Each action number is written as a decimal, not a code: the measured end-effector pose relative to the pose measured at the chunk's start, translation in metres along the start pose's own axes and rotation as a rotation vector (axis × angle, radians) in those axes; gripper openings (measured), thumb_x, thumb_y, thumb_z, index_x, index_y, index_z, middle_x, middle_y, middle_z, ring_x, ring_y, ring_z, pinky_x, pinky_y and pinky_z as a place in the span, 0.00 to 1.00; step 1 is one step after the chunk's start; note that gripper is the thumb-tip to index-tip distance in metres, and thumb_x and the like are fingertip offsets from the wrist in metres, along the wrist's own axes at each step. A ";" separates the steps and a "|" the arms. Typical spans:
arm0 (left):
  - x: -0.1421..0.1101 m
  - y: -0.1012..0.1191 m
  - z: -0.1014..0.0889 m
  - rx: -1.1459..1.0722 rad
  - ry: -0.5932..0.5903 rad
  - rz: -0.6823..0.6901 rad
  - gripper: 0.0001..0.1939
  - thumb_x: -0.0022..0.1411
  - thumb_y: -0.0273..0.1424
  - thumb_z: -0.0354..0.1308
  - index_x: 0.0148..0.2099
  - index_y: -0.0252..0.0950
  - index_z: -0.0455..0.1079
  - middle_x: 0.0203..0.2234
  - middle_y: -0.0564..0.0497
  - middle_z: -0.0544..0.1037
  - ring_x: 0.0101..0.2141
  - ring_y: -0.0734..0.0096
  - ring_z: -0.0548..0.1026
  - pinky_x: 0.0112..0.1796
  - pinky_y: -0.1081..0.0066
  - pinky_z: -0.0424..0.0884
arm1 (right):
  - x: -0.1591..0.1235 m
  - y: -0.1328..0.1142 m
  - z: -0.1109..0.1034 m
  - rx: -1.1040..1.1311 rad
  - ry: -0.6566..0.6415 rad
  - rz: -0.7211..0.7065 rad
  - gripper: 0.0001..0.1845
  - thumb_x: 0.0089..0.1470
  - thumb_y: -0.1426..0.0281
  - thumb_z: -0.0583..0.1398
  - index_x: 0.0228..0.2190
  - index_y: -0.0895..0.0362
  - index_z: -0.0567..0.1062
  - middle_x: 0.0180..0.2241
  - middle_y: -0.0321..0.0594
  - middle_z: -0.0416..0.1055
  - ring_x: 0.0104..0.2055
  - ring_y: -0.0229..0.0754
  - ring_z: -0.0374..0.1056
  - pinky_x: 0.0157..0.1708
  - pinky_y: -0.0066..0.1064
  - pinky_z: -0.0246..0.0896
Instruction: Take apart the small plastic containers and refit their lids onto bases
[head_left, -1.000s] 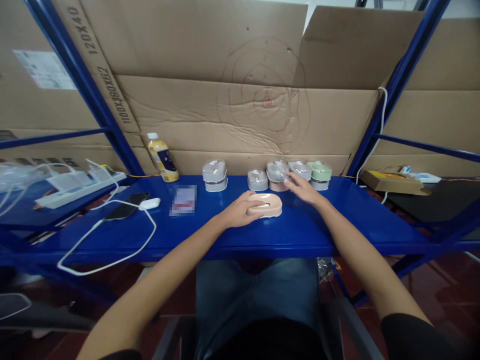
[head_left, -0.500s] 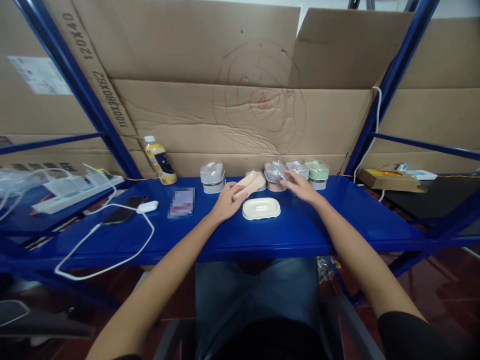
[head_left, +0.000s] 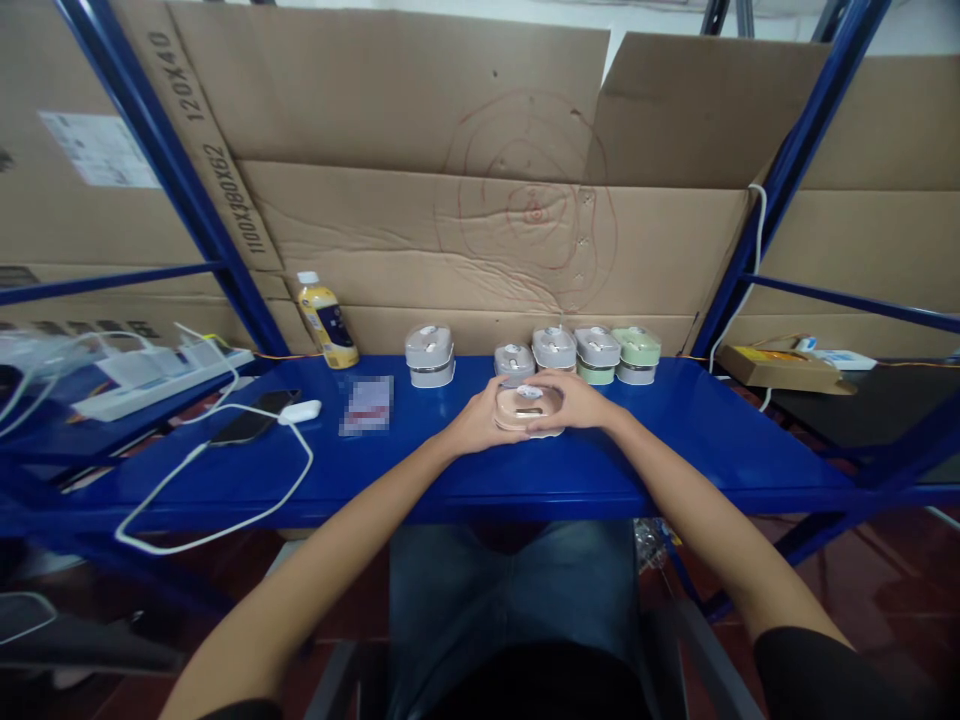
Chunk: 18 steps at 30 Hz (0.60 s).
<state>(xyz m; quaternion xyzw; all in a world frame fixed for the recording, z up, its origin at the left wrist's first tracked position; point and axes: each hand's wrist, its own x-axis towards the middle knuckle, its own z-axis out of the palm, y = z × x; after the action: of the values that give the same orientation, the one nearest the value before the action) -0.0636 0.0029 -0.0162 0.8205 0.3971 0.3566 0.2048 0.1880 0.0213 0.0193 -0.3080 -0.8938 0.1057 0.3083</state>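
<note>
A small pink box with a rounded top and a label is between my hands in the middle of the shelf. My left hand wraps its left side, fingers curled round the edge. From the right, my right hand grips the other side, its fingers over the far edge and the thumb at the front. Under the box, a sliver of the cream oval tray shows; the hands and box hide the rest. Just behind stands a small grey box, partly covered by my fingers.
Behind, several lidded boxes stand in a row, among them a green-topped one. A separate grey-white box is left of them. Farther left are a yellow bottle, a blurred packet, a phone and a white cable.
My left hand has moved right, and my right hand has come in toward the middle. Both now hold a pink box above the cream tray, where before my left hand held a tilted pink piece.
</note>
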 end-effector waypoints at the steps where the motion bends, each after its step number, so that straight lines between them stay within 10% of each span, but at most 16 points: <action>1: 0.000 0.000 0.000 -0.034 -0.013 -0.008 0.57 0.48 0.49 0.76 0.71 0.42 0.51 0.59 0.40 0.75 0.56 0.43 0.78 0.52 0.52 0.77 | 0.002 0.000 0.003 -0.005 -0.012 -0.009 0.45 0.41 0.50 0.76 0.58 0.52 0.76 0.55 0.47 0.75 0.57 0.54 0.73 0.60 0.48 0.65; 12: 0.001 0.006 -0.007 0.096 -0.066 0.013 0.54 0.49 0.51 0.74 0.71 0.38 0.56 0.62 0.38 0.73 0.61 0.42 0.73 0.58 0.50 0.71 | 0.003 0.006 0.014 0.026 -0.088 -0.022 0.43 0.47 0.50 0.74 0.62 0.49 0.73 0.58 0.47 0.72 0.60 0.54 0.70 0.62 0.52 0.64; 18: -0.043 0.022 -0.026 0.382 -0.046 -0.012 0.43 0.61 0.54 0.65 0.72 0.46 0.59 0.50 0.42 0.78 0.51 0.46 0.77 0.50 0.54 0.74 | 0.001 0.000 0.023 0.001 -0.021 -0.024 0.46 0.47 0.50 0.74 0.63 0.49 0.70 0.62 0.49 0.66 0.66 0.57 0.64 0.66 0.54 0.59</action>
<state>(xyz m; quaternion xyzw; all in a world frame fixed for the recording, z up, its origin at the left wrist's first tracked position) -0.0907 -0.0431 -0.0035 0.8499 0.4578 0.2548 0.0565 0.1728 0.0219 0.0014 -0.2959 -0.9006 0.1058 0.3002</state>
